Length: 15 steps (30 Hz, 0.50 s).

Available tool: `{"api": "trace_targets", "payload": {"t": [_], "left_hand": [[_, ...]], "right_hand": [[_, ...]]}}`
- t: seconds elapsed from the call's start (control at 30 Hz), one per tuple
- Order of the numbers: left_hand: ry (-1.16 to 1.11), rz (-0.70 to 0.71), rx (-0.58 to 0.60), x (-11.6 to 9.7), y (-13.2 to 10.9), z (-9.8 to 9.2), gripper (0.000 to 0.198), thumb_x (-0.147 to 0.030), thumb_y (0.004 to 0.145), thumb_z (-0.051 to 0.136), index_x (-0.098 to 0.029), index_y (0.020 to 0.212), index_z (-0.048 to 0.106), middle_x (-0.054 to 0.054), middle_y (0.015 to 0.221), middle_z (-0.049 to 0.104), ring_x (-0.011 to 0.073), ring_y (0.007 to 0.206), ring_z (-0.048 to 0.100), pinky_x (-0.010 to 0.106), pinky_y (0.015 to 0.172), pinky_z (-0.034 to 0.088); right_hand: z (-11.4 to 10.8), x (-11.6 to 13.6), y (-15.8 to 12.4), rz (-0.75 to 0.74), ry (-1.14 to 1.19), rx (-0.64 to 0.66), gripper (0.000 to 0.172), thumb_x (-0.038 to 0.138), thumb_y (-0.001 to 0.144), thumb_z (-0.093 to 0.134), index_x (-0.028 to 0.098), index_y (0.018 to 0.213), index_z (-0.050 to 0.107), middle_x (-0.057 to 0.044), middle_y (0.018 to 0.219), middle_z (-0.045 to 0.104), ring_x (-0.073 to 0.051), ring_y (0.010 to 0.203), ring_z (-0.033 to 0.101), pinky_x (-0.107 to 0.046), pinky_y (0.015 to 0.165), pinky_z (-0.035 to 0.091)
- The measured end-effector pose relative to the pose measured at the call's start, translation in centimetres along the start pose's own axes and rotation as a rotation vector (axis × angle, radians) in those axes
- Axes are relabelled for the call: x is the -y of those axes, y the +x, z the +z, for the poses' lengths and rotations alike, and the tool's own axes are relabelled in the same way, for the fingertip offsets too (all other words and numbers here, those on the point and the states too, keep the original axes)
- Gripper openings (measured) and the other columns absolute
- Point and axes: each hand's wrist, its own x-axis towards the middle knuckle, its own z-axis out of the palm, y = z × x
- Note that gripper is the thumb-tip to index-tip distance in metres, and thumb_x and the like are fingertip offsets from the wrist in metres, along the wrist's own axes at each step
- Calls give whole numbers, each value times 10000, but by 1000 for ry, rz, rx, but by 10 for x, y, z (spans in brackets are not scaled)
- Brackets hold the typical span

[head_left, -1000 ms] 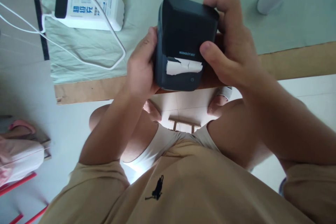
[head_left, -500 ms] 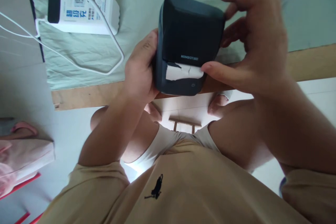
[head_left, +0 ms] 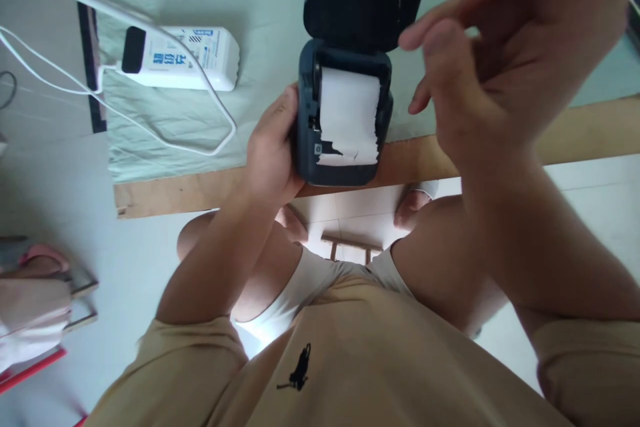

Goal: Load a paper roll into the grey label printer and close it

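Left hand (head_left: 273, 157), closest, clasps the printer (head_left: 337, 176), long axis running near-to-far; right hand (head_left: 505, 73) hovers, fingers parted, seemingly empty, the paper (head_left: 349, 110) to their left!

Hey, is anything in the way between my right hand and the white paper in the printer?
No, nothing visible stands between your right hand and the white paper; the black lid is open, leaving the paper uncovered.

The tan short-sleeved shirt (head_left: 370, 353), worn with white shorts (head_left: 280, 290), bears a black motif (head_left: 301, 368), perhaps a figure
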Motion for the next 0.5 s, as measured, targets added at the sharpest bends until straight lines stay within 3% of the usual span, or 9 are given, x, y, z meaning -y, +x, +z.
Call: {"api": "trace_targets", "payload": {"t": [0.07,0.13,0.27,0.5], "left_hand": [[-4,7,40,0,-1,-1,275,-345,1043,555,-187,903,732,33,923,782,221,1157,740,342,1016,602],[1,2,65,0,-3,-1,259,-349,1034,571,-182,903,720,42,932,781,252,1230,719,383,1037,605],[-14,-21,42,-3,-5,2,259,-357,1026,589,-189,858,694,29,855,755,267,1271,704,387,1050,599],[-4,-80,43,-11,-11,10,281,-359,1038,569,-188,875,721,-16,721,707,205,1042,772,345,1064,589]], "right_hand": [[-1,4,2,-177,-171,85,175,399,942,598,243,966,674,21,1015,683,-98,760,677,-267,693,560],[0,9,5,-271,-447,235,161,349,941,588,256,1004,703,10,990,742,-132,733,659,-326,756,546],[3,25,10,-164,-784,497,307,364,946,569,278,1216,689,-35,1062,764,-273,996,709,-355,779,479],[-3,47,12,-175,-919,674,315,317,1005,438,314,1221,667,-3,1289,717,-263,990,702,-330,638,265]]}}
